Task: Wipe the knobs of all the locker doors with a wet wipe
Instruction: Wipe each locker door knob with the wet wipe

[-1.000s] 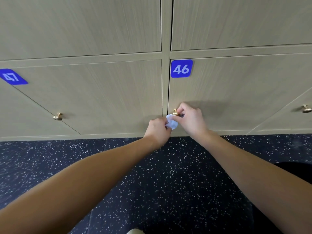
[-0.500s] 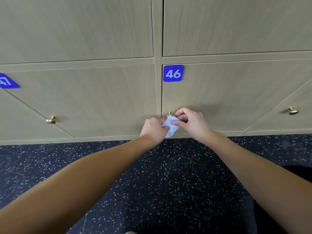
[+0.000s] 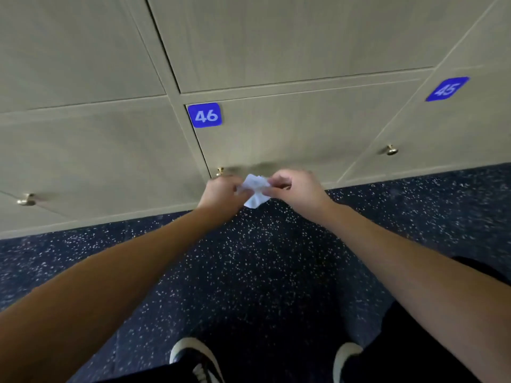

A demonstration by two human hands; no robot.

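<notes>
1. Head view shows both hands held together low in front of locker 46 (image 3: 205,115), with the wet wipe (image 3: 255,191) bunched between them.
2. Left hand (image 3: 221,193) has its fingers curled onto the wipe's left edge; right hand (image 3: 297,189) pinches the right edge between thumb and fingertips. Neither hand is spread wide.
3. My reading is that the wipe is being refolded or turned to a fresh face before going onto a knob.
4. To do this well, gather the loose tail into a compact pad, then wrap it fully round the knob and twist, so the neck gets cleaned too.
5. Door 46's knob (image 3: 220,171) sits just beside the left hand, uncovered and apart from the wipe.
6. That knob's axis runs straight out from the door face, towards the person.
7. The wipe is crumpled, its longer run hanging downward to a corner aimed at the speckled floor (image 3: 249,272).
8. Further knobs wait on the left door (image 3: 26,200) and on door 45 (image 3: 391,150).
</notes>
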